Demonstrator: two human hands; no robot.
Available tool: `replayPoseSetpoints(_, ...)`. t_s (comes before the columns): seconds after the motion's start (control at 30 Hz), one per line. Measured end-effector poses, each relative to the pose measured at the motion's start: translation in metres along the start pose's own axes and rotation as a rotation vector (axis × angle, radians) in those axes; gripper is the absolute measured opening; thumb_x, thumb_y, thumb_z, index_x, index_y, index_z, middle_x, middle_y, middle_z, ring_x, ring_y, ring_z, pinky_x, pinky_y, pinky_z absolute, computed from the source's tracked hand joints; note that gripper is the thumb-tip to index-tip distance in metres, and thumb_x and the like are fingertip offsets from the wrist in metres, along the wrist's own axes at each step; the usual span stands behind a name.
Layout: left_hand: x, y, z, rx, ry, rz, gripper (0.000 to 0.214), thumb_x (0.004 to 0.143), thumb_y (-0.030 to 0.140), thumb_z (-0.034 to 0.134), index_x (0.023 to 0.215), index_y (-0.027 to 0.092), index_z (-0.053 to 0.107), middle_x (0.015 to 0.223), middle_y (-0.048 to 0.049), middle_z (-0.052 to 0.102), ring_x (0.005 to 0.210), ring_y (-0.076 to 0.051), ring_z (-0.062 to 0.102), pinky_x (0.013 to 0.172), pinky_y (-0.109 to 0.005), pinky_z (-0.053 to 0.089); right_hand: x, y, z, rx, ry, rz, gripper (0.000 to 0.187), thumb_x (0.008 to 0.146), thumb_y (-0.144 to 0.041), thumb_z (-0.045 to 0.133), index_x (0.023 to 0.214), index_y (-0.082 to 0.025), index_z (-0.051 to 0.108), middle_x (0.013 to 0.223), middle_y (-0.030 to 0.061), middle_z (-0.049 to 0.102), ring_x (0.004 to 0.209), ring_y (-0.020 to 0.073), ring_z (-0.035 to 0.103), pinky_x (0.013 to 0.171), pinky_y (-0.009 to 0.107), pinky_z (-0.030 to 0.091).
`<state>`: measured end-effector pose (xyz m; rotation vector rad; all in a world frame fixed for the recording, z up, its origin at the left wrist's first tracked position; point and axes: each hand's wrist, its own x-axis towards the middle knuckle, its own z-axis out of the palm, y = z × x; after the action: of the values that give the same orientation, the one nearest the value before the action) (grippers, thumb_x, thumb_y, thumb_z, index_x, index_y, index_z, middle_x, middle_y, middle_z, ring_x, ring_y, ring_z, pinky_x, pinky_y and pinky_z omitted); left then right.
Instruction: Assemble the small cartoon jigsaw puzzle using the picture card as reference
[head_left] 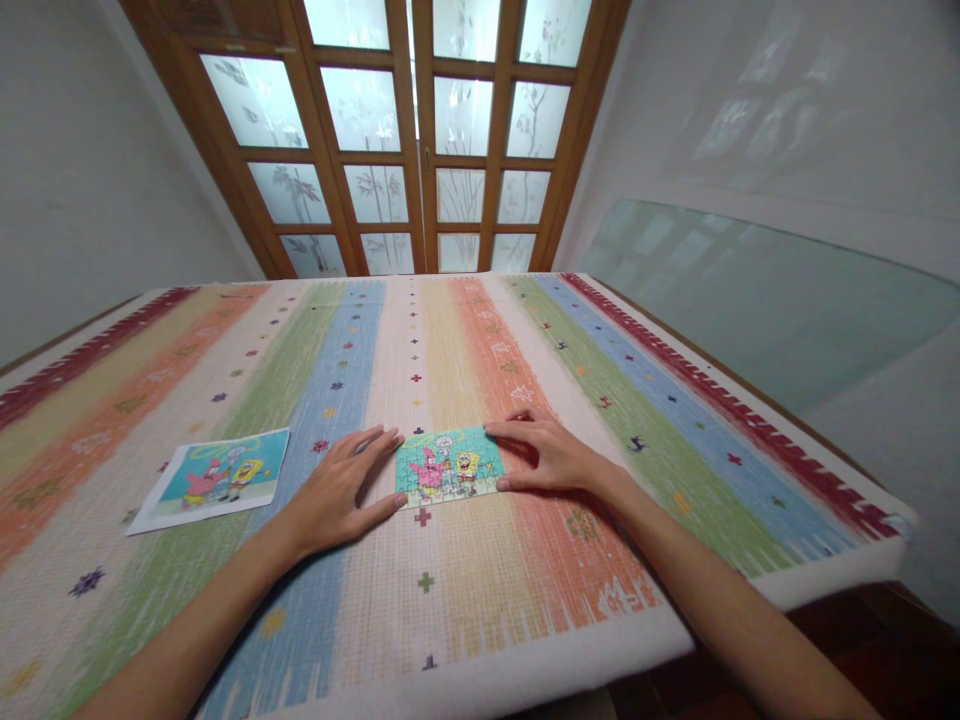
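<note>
A small assembled jigsaw puzzle (450,466) with cartoon figures on a turquoise ground lies on the striped tablecloth, its piece lines visible. My left hand (346,487) grips its left edge, fingertips at the upper corner and thumb at the lower one. Across from it, my right hand (546,455) holds the right edge between index finger and thumb, with the other fingers curled behind. To the left of my left hand is a printed picture (217,480) of the same cartoon scene on white paper, touched by neither hand.
The table wears a cloth (427,620) with coloured stripes, its near edge just below my forearms. A wooden door (420,150) with frosted panes stands beyond the far edge. A glass panel (750,290) leans along the right wall.
</note>
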<state>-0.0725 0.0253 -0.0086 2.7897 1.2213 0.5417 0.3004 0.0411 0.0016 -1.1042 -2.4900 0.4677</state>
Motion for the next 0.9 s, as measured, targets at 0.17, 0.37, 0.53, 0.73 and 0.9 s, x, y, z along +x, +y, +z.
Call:
replayPoseSetpoints(0.17, 0.0007, 0.0, -0.0001, 0.005, 0.0, 0.006, 0.066, 0.099, 0.055, 0.054, 0.152, 0.018, 0.04, 0.151, -0.0175, 0.052, 0.14, -0.036, 0.049, 0.115, -0.053, 0.043, -0.0004, 0.0003, 0.0006, 0.005, 0.013, 0.013, 0.077, 0.078, -0.058, 0.083, 0.142, -0.019, 0.063, 0.126, 0.0167, 0.063, 0.119, 0.0321, 0.056, 0.105, 0.052, 0.047)
replayPoseSetpoints(0.37, 0.0008, 0.0003, 0.0001, 0.011, -0.014, 0.005, 0.067, 0.099, 0.056, 0.053, 0.153, 0.019, 0.038, 0.152, -0.0174, 0.052, 0.14, -0.036, 0.049, 0.115, -0.054, 0.043, -0.0012, 0.0014, 0.0013, 0.031, 0.002, 0.03, 0.078, 0.078, -0.057, 0.083, 0.143, -0.021, 0.062, 0.128, 0.0162, 0.062, 0.121, 0.0319, 0.055, 0.107, 0.052, 0.047)
replayPoseSetpoints(0.53, 0.0018, 0.0013, 0.0, 0.014, -0.005, 0.009, 0.068, 0.099, 0.055, 0.053, 0.154, 0.017, 0.038, 0.152, -0.0173, 0.052, 0.139, -0.036, 0.05, 0.114, -0.054, 0.043, -0.001, 0.0013, 0.0009, 0.023, -0.008, 0.042, 0.077, 0.077, -0.057, 0.084, 0.143, -0.022, 0.062, 0.128, 0.0158, 0.061, 0.121, 0.0323, 0.055, 0.106, 0.053, 0.047)
replayPoseSetpoints(0.73, 0.0014, 0.0016, -0.0004, 0.005, -0.006, 0.003, 0.067, 0.099, 0.055, 0.053, 0.154, 0.02, 0.037, 0.153, -0.016, 0.051, 0.14, -0.036, 0.049, 0.115, -0.054, 0.043, -0.0003, 0.0027, 0.0014, 0.006, -0.015, 0.043, 0.08, 0.076, -0.056, 0.085, 0.144, -0.021, 0.062, 0.13, 0.0166, 0.062, 0.122, 0.0329, 0.054, 0.108, 0.053, 0.046)
replayPoseSetpoints(0.9, 0.0018, 0.0017, -0.0009, 0.003, 0.017, 0.009, 0.067, 0.098, 0.055, 0.055, 0.152, 0.019, 0.038, 0.15, -0.0167, 0.053, 0.137, -0.036, 0.052, 0.114, -0.054, 0.044, -0.0007, 0.0034, 0.0003, 0.004, -0.019, 0.034, 0.077, 0.078, -0.06, 0.082, 0.141, -0.021, 0.064, 0.132, 0.0174, 0.062, 0.124, 0.0338, 0.054, 0.108, 0.054, 0.046)
